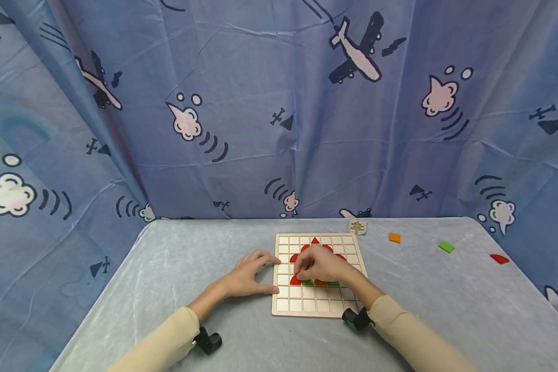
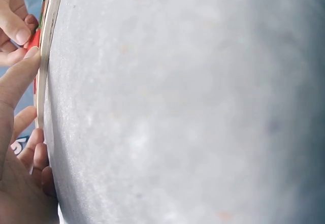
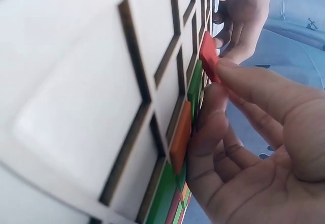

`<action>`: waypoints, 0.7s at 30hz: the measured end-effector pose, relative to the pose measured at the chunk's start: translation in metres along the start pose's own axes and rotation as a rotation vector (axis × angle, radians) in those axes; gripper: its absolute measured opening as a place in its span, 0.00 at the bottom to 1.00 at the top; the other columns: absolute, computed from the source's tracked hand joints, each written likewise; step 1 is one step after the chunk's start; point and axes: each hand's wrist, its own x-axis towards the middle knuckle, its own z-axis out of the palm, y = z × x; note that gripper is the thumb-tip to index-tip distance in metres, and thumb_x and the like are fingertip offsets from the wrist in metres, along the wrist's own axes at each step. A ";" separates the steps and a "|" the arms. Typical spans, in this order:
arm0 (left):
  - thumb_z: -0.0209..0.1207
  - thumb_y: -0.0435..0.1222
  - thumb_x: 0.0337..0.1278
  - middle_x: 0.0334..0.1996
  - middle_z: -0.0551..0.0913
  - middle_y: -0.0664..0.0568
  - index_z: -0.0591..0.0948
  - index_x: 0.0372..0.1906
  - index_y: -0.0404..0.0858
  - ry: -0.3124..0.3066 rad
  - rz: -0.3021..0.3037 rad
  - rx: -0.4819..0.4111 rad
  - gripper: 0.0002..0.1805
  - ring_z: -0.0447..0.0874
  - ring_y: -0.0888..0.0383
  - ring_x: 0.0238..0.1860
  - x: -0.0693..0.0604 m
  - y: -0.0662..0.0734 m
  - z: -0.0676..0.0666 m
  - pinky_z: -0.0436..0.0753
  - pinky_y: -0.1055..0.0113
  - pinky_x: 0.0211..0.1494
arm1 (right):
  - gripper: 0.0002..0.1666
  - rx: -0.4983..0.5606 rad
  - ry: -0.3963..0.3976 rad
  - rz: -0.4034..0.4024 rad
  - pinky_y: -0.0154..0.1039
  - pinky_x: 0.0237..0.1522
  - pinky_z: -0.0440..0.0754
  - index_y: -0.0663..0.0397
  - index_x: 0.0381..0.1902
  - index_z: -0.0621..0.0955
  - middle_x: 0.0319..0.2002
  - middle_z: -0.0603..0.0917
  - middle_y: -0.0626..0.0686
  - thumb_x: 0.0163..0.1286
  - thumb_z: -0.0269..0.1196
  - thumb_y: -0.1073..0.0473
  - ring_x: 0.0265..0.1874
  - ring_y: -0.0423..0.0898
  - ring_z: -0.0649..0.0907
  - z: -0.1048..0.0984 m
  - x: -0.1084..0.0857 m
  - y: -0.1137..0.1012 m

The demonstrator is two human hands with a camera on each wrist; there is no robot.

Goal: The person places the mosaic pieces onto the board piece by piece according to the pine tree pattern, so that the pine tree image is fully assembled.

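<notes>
A square wooden grid board (image 1: 297,306) lies on the table, with red, green and orange tiles in some of its cells. My right hand (image 1: 323,263) reaches over it from the right. Its thumb and forefinger pinch a red curved tile (image 3: 208,54) at the left end of a row, where green (image 3: 194,89) and orange (image 3: 181,137) tiles follow. My left hand (image 1: 248,276) rests at the board's left edge, thumb and forefinger spread apart and touching the rim (image 2: 44,56). Part of the tile pattern is hidden under my right hand.
On the table right of the board lie an orange tile (image 1: 394,237), a green tile (image 1: 446,246) and a red curved tile (image 1: 499,259). A small patterned square (image 1: 357,227) sits behind the board's far right corner. A blue printed curtain (image 1: 242,129) hangs behind the table.
</notes>
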 end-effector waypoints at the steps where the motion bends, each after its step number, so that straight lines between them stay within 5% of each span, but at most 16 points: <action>1: 0.70 0.56 0.49 0.65 0.70 0.54 0.73 0.66 0.54 -0.001 -0.001 -0.001 0.37 0.66 0.52 0.67 0.000 0.000 0.000 0.65 0.45 0.67 | 0.02 0.001 -0.003 0.002 0.30 0.32 0.78 0.60 0.32 0.86 0.28 0.85 0.52 0.60 0.70 0.68 0.27 0.38 0.79 -0.001 0.000 0.000; 12: 0.70 0.57 0.48 0.65 0.70 0.54 0.73 0.66 0.54 0.002 -0.007 0.004 0.38 0.66 0.52 0.67 0.001 -0.001 0.000 0.65 0.44 0.68 | 0.03 0.063 0.004 0.010 0.32 0.33 0.80 0.59 0.35 0.86 0.31 0.86 0.54 0.62 0.68 0.65 0.29 0.42 0.80 -0.013 -0.012 0.005; 21: 0.70 0.57 0.48 0.65 0.70 0.53 0.73 0.66 0.53 0.002 -0.008 0.009 0.38 0.66 0.51 0.67 0.001 -0.001 0.000 0.64 0.44 0.69 | 0.09 0.089 0.067 0.045 0.33 0.37 0.81 0.58 0.41 0.85 0.35 0.86 0.54 0.64 0.68 0.60 0.30 0.42 0.81 -0.035 -0.040 0.022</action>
